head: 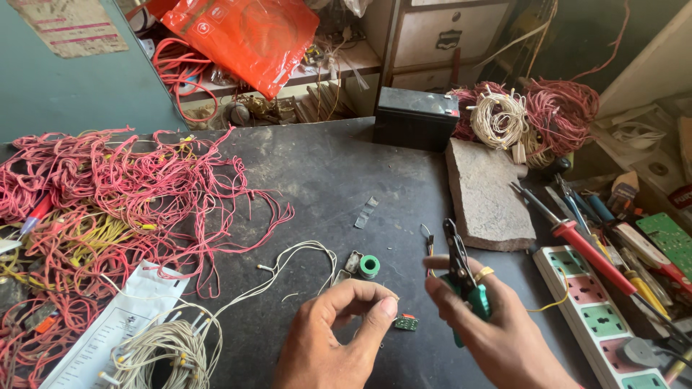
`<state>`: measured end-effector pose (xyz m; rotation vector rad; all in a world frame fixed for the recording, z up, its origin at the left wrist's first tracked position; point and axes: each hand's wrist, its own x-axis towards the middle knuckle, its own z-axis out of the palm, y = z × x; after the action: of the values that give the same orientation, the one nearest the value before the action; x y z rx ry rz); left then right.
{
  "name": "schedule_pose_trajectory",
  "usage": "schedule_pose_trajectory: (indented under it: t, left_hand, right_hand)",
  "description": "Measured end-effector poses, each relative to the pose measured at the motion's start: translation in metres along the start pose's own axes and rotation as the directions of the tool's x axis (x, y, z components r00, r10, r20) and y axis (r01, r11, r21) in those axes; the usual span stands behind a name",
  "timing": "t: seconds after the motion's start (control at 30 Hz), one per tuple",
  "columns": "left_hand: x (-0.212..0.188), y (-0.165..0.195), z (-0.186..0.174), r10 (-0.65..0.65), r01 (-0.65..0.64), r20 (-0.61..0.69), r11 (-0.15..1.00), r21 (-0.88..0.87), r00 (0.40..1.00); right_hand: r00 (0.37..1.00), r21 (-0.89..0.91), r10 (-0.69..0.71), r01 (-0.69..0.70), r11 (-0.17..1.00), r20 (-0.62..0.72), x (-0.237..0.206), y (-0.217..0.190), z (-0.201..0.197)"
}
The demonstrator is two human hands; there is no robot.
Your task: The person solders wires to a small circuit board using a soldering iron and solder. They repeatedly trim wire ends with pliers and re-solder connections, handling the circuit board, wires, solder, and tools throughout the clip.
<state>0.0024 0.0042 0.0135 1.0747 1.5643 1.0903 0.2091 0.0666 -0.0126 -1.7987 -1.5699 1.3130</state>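
My right hand grips green-handled pliers, their black jaws pointing up; thin wire ends stick out by my fingertip near the jaws. Loosely curled, my left hand hovers just left of a small green circuit board on the dark table; whether it pinches anything I cannot tell. A green spool and a small metal piece lie just beyond my left hand. A white wire runs from there to a white wire coil at lower left.
A big tangle of red and yellow wires covers the left. A stone slab, black battery, wire bundles, a soldering iron, a power strip and tools fill the right. A paper sheet lies lower left.
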Motion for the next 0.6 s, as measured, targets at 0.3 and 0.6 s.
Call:
schedule_pose_trajectory:
  t: [0.3, 0.6]
  left_hand:
    - [0.003, -0.007, -0.002, 0.073, -0.073, -0.004, 0.995, -0.063, 0.997]
    - [0.001, -0.002, -0.002, 0.127, -0.127, -0.093, 0.992, 0.000, 0.988]
  right_hand:
    - [0.993, 0.050, -0.117, 0.119, 0.992, -0.029, 0.002, -0.018, -0.003]
    - [0.890, -0.534, -0.440, 0.318, 0.783, -0.115, 0.006, -0.020, -0.001]
